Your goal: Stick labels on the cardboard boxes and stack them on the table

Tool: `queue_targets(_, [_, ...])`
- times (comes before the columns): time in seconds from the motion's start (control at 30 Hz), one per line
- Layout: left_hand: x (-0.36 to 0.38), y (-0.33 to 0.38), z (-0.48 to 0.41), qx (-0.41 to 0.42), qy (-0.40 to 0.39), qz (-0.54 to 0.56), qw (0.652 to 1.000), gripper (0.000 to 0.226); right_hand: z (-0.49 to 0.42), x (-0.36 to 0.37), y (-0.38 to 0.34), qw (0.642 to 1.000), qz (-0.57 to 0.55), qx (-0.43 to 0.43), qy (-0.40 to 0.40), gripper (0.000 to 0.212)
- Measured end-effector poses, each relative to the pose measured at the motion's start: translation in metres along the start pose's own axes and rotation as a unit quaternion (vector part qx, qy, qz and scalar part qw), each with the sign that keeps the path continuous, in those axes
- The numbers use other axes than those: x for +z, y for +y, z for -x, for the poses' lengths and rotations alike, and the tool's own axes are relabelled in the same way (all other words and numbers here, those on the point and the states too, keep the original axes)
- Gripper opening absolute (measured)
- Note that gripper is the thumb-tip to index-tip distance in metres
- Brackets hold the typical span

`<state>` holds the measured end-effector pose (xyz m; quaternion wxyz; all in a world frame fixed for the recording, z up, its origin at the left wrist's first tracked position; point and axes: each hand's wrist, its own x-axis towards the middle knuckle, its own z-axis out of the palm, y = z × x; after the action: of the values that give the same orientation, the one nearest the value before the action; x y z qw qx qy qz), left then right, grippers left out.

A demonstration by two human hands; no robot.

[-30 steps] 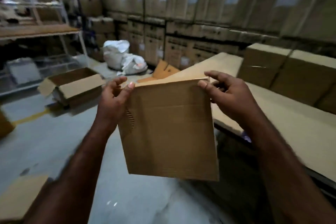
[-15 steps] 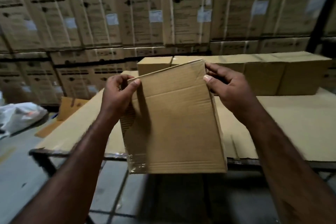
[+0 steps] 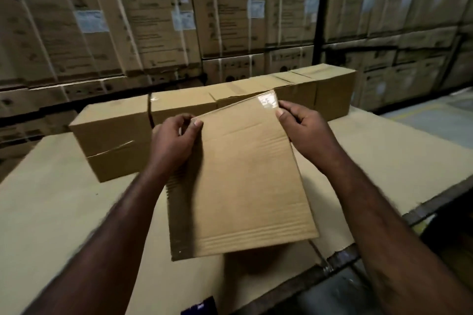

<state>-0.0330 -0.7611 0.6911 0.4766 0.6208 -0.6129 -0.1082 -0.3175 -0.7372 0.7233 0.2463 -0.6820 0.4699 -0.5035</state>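
Note:
I hold a plain brown cardboard box (image 3: 243,181) tilted above the cardboard-covered table (image 3: 51,212). My left hand (image 3: 174,143) grips its upper left corner, thumb on the near face. My right hand (image 3: 304,128) pinches the upper right corner, beside a shiny strip of clear tape (image 3: 267,101). Behind the held box, a row of several closed cardboard boxes (image 3: 112,135) stands along the far side of the table. No label shows on the face of the held box.
A wall of large strapped cartons (image 3: 153,20) with white labels rises behind the table. The table's dark metal edge (image 3: 358,253) runs diagonally at lower right, with floor beyond it. A small dark blue object (image 3: 202,308) lies at the bottom edge.
I have turned from the floor to face the table and carried the box over it. Both hands keep their hold on the box's top corners.

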Motion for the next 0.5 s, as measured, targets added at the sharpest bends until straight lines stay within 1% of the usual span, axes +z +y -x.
queue_targets(0.07, [0.019, 0.008, -0.025, 0.024, -0.037, -0.057, 0.997, 0.050, -0.017, -0.001, 0.016, 0.997, 0.056, 0.029, 0.050, 0.032])
queue_targets(0.13, [0.037, 0.015, -0.048, 0.045, -0.073, -0.073, 0.994, 0.053, -0.035, -0.007, 0.036, 0.985, 0.131, 0.071, 0.089, 0.032])
queue_targets(0.17, [0.046, 0.016, -0.058, 0.038, -0.093, -0.060, 0.993, 0.059, -0.041, -0.011, 0.047, 0.977, 0.160, 0.102, 0.092, 0.037])
queue_targets(0.23, [0.063, 0.008, -0.070, -0.013, -0.136, -0.019, 0.990, 0.076, -0.045, -0.021, 0.072, 0.970, 0.174, 0.164, 0.049, 0.051])
queue_targets(0.3, [0.079, -0.007, -0.065, -0.061, -0.168, 0.023, 0.984, 0.079, -0.038, -0.031, 0.096, 0.975, 0.105, 0.195, -0.005, 0.054])
queue_targets(0.37, [0.089, -0.023, -0.056, -0.085, -0.173, 0.083, 0.978, 0.075, -0.026, -0.044, 0.114, 0.976, 0.002, 0.211, -0.051, 0.057])
queue_targets(0.43, [0.097, -0.035, -0.046, -0.104, -0.165, 0.170, 0.966, 0.074, -0.016, -0.055, 0.131, 0.967, -0.067, 0.221, -0.110, 0.074])
queue_targets(0.5, [0.104, -0.033, -0.031, -0.109, -0.173, 0.259, 0.944, 0.076, -0.010, -0.058, 0.143, 0.960, -0.093, 0.209, -0.162, 0.092])
